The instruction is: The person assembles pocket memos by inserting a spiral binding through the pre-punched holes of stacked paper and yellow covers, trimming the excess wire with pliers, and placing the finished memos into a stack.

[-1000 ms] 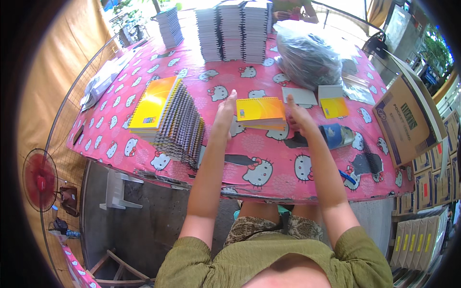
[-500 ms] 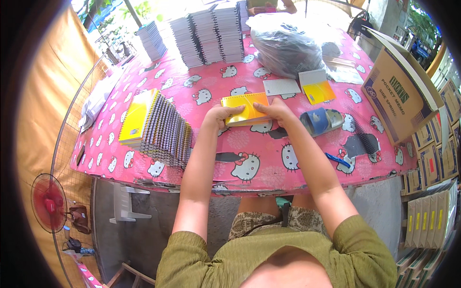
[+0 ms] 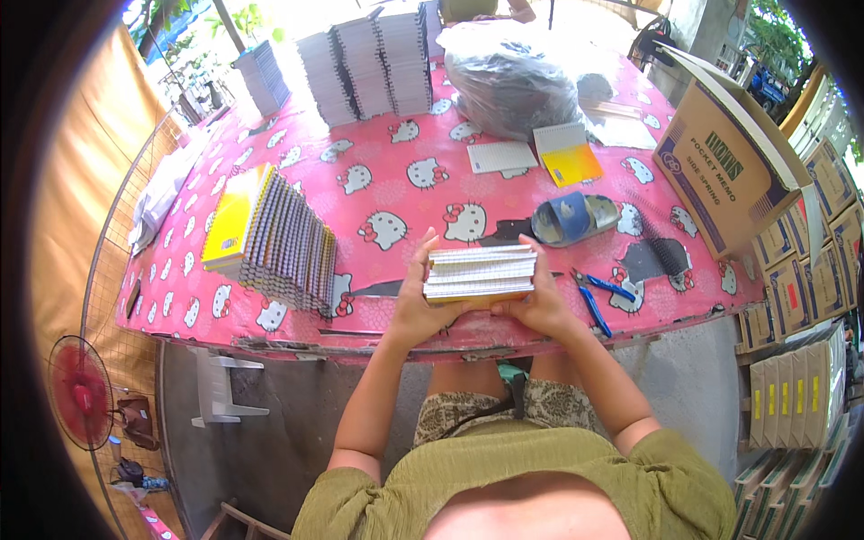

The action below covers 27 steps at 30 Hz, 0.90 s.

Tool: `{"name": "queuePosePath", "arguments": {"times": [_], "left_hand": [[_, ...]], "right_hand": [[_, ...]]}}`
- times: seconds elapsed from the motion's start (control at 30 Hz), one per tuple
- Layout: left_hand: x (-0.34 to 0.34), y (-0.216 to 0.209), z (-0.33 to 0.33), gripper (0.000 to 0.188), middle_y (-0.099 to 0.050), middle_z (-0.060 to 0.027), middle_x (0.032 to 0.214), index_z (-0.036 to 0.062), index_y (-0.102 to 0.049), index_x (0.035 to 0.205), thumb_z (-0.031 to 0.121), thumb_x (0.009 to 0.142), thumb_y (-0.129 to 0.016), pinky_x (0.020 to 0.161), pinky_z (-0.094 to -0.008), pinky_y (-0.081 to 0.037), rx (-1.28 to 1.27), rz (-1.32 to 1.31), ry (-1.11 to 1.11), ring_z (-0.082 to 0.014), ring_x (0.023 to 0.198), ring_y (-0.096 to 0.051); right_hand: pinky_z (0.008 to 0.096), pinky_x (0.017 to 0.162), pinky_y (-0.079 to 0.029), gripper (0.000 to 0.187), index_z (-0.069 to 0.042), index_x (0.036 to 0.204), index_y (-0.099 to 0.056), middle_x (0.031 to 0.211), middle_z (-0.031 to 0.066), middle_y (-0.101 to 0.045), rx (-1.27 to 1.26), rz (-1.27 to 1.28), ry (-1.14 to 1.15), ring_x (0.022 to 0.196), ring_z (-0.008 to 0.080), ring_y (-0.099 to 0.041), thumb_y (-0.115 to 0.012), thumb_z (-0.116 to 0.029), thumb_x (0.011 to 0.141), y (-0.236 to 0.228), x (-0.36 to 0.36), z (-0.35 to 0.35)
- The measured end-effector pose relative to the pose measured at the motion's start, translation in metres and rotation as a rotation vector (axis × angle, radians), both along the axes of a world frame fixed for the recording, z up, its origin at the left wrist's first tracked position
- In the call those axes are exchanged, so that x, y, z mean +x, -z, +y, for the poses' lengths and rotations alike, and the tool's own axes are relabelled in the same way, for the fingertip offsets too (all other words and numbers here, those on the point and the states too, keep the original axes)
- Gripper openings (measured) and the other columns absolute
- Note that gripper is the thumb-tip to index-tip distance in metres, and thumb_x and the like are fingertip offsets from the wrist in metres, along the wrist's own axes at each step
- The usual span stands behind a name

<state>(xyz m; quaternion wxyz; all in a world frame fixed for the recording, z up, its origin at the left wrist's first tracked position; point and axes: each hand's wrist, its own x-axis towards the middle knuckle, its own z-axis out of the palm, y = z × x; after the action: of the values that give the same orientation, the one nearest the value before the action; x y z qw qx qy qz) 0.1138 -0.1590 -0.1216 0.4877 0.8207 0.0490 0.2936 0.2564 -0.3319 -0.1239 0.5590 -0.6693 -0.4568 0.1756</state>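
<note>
A small stack of memo notebooks (image 3: pixel 481 273) stands between my two hands near the table's front edge, white page edges showing and a yellow cover at the near side. My left hand (image 3: pixel 421 297) is closed round its left end, and my right hand (image 3: pixel 543 301) grips the right end, the thumbs at the near side. Left of them rises a tall pile of spiral notebooks (image 3: pixel 270 238) with a yellow cover on top. To the right of my right hand lie blue-handled nippers (image 3: pixel 598 297), their handles spread.
A blue-strapped slipper (image 3: pixel 576 219) lies beyond my right hand. Behind it are a yellow notebook (image 3: pixel 572 166) and a white ruled sheet (image 3: pixel 502 157). Farther back stand a filled plastic bag (image 3: pixel 513 85) and stacked spiral pads (image 3: pixel 367 70). An open cardboard box (image 3: pixel 729 166) stands right. Another person is partly visible beyond.
My hands have drawn the notebooks nearer and tipped them, so page edges show instead of the yellow cover. The view has shifted slightly, and the nippers are more fully visible.
</note>
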Motion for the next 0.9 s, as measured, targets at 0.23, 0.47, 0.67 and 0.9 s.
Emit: {"name": "queuePosePath", "arguments": {"times": [0.23,0.47,0.67,0.9], "left_hand": [[-0.005,0.015,-0.014,0.107,-0.025,-0.0174,0.149,0.0054,-0.007,0.148,0.003,0.069,-0.078,0.109,-0.0367,-0.028,-0.282,-0.012,0.080,-0.0277,0.138,-0.027],[0.001,-0.041,-0.033,0.065,-0.058,-0.0097,0.109,0.0009,-0.036,0.130,0.013,0.080,-0.075,0.085,-0.0295,-0.048,-0.857,0.090,-0.010,-0.0180,0.100,-0.058],[0.017,-0.016,-0.002,0.060,-0.062,-0.0124,0.104,-0.0034,-0.042,0.121,0.028,0.082,-0.074,0.077,-0.0299,-0.051,-0.685,0.448,-0.099,-0.0179,0.090,-0.062],[-0.006,-0.043,-0.003,0.097,-0.025,-0.0276,0.145,0.0016,-0.008,0.146,0.030,0.080,-0.073,0.110,-0.0411,-0.025,0.080,0.234,-0.507,-0.0317,0.136,-0.028]], "right_hand": [[0.0400,0.109,-0.029,0.119,-0.001,0.146,0.003,0.142,0.0240,-0.035,-0.062,-0.073,-0.027,0.133,0.0345,-0.035,-0.084,-0.013,0.065,0.021,-0.004,-0.010],[0.0365,0.095,-0.043,0.092,0.006,0.140,-0.028,0.128,0.0225,-0.048,-0.177,0.142,-0.010,0.117,0.0303,-0.051,-0.077,-0.037,0.074,-0.030,0.006,-0.029],[0.0357,0.078,-0.048,0.076,0.006,0.117,-0.051,0.100,0.0183,-0.059,-0.372,-0.013,0.259,0.091,0.0245,-0.059,-0.074,-0.052,0.073,-0.018,0.010,-0.027],[0.0296,0.066,-0.048,0.030,0.004,0.105,-0.049,0.080,0.0097,-0.060,-0.105,0.056,0.385,0.073,0.0178,-0.059,-0.067,-0.008,0.084,-0.022,-0.003,-0.020]]}}
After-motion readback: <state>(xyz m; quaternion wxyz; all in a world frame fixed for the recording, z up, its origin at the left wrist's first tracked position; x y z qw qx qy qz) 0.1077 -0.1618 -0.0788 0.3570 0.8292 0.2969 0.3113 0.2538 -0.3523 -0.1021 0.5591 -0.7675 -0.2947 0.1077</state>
